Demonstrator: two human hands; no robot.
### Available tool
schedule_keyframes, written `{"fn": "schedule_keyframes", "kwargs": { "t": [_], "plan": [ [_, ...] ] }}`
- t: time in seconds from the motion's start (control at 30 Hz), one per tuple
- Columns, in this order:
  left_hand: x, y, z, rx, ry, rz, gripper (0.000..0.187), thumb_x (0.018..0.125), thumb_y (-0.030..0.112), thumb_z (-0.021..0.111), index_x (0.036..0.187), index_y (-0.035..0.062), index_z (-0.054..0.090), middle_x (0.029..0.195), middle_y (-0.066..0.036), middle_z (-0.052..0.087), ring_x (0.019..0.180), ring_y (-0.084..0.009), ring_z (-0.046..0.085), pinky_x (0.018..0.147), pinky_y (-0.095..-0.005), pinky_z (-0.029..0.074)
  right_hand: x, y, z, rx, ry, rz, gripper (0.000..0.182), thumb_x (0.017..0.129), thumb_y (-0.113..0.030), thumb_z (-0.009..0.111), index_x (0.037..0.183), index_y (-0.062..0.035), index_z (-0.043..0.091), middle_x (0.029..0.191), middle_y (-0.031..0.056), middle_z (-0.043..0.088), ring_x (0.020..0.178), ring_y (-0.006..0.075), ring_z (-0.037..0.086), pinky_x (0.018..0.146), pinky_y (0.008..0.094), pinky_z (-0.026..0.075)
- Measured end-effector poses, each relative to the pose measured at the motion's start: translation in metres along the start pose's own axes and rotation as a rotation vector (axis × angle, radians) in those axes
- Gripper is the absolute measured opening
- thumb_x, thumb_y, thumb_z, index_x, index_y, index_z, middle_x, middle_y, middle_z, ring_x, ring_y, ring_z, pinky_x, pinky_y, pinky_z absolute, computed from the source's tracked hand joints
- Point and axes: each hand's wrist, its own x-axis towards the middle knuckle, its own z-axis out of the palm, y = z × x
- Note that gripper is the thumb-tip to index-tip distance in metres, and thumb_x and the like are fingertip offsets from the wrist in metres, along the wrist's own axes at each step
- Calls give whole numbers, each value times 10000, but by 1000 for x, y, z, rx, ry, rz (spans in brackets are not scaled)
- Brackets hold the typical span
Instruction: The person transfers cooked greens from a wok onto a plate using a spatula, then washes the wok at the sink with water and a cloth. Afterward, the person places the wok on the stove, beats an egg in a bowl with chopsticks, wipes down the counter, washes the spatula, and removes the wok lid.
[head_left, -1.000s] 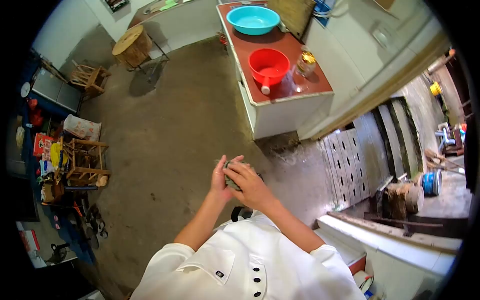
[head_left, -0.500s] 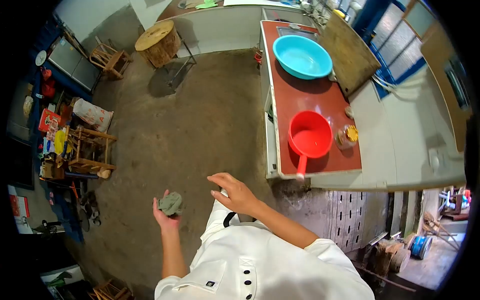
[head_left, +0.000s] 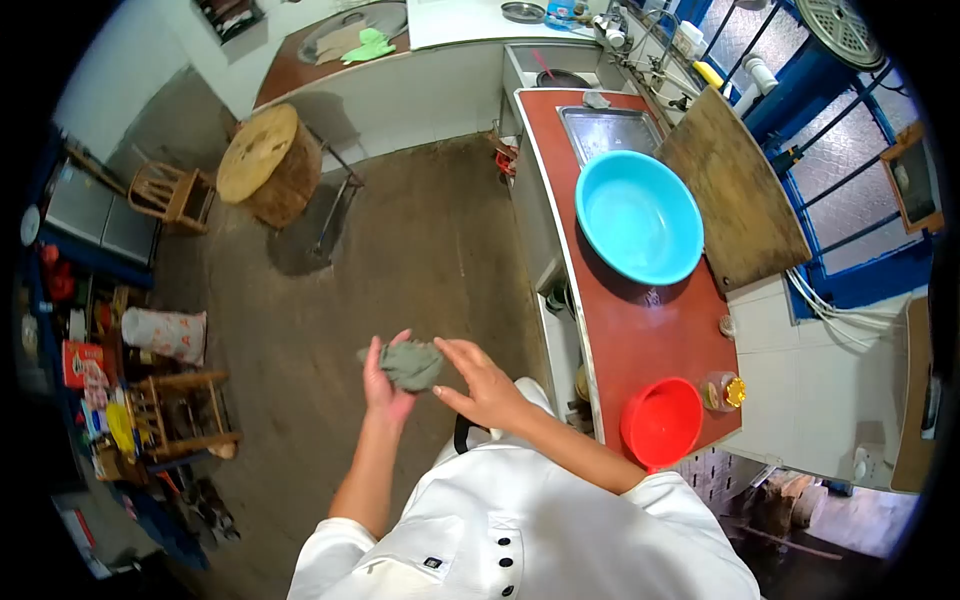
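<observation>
A crumpled grey-green cloth (head_left: 411, 366) rests in my left hand (head_left: 385, 395), whose fingers curl up along its left side and behind it. My right hand (head_left: 485, 388) is at the cloth's right edge, fingertips and thumb apart around that edge; whether they touch it is hard to tell. Both hands are in front of my white shirt, above the brown floor. To their right stands the red-topped counter (head_left: 640, 340), which bears a large light-blue basin (head_left: 640, 217), a red dipper (head_left: 661, 422) and a glass jar with a yellow lid (head_left: 722, 391).
A wooden board (head_left: 735, 190) leans by the window behind the basin. Ahead on the left stand a thick wood block (head_left: 268, 165) on a metal stand and a small bamboo chair (head_left: 175, 195). Another bamboo chair (head_left: 185, 412) and a white sack (head_left: 165, 334) are at the left.
My left hand has brought the cloth right and up, close to my right hand. The view has shifted, so the counter's far end and sink show more.
</observation>
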Motion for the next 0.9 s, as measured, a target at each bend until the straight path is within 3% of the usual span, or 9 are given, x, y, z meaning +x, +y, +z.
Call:
{"fn": "schedule_keyframes", "kwargs": {
  "t": [0.13, 0.17, 0.3, 0.37, 0.43, 0.53, 0.7, 0.83, 0.9],
  "plan": [
    [108, 5, 89, 148, -211, -119, 508, 962, 468, 433, 1203, 37, 549, 1053, -79, 624, 1006, -200, 588, 902, -370, 476, 94, 53, -43, 26, 210, 58, 599, 766, -81, 617, 1338, -71, 441, 1203, 193, 471, 1151, 358, 473, 972, 407, 404],
    [136, 7, 110, 187, -254, -145, 501, 963, 458, 434, 1221, 41, 540, 1060, -79, 623, 1017, -207, 581, 895, -368, 476, 124, 75, -59, -33, 337, -30, 527, 737, -55, 598, 1255, -44, 503, 1127, 164, 526, 1055, 301, 544, 895, 362, 443],
    [238, 22, 205, 412, -239, -103, 423, 962, 359, 497, 1256, 55, 505, 1096, -71, 615, 1024, -196, 582, 895, -354, 473, 227, 145, -135, 131, 464, 123, 446, 772, -35, 558, 1214, -25, 506, 1127, 141, 551, 1074, 247, 540, 901, 345, 437],
    [285, 39, 250, 734, -318, 19, 347, 944, 216, 554, 1251, 62, 499, 1133, -58, 607, 1026, -176, 585, 879, -340, 485, 285, 172, -168, 202, 590, 121, 383, 809, -10, 530, 1189, -1, 491, 1126, 102, 573, 1066, 185, 535, 895, 329, 439],
    [345, 52, 293, 739, -328, -6, 305, 921, 108, 573, 1214, 49, 513, 1112, -50, 617, 993, -158, 599, 833, -328, 510, 330, 166, -222, 377, 556, 256, 375, 817, -49, 564, 1186, -17, 514, 1101, 156, 599, 1025, 258, 589, 889, 342, 448],
    [423, 59, 360, 755, -317, 16, 246, 906, 69, 571, 1150, 44, 552, 989, -37, 642, 819, -108, 620, 635, -266, 519, 397, 179, -285, 455, 642, 328, 342, 859, -108, 586, 1177, -10, 507, 1076, 148, 615, 1018, 223, 594, 871, 342, 455],
    [551, 49, 436, 949, -444, -19, 223, 898, 56, 568, 1119, 26, 584, 965, -41, 649, 818, -108, 616, 631, -261, 516, 469, 245, -352, 491, 806, 281, 351, 866, -122, 599, 1175, 7, 494, 1069, 135, 611, 981, 179, 588, 844, 323, 473],
    [661, 34, 478, 1207, -513, -111, 340, 887, 136, 592, 1205, 19, 572, 952, -84, 663, 788, -162, 621, 709, -290, 512, 523, 301, -402, 359, 957, 397, 399, 868, -150, 578, 1218, 12, 476, 1106, 187, 607, 987, 278, 615, 861, 377, 474],
    [736, 23, 492, 1689, -636, 189, 458, 878, 185, 599, 1312, 71, 506, 897, -112, 659, 755, -173, 633, 644, -295, 498, 551, 325, -430, 175, 1031, 472, 428, 866, -159, 570, 1247, 6, 466, 1126, 219, 602, 993, 332, 622, 870, 398, 472]
  ]
}}
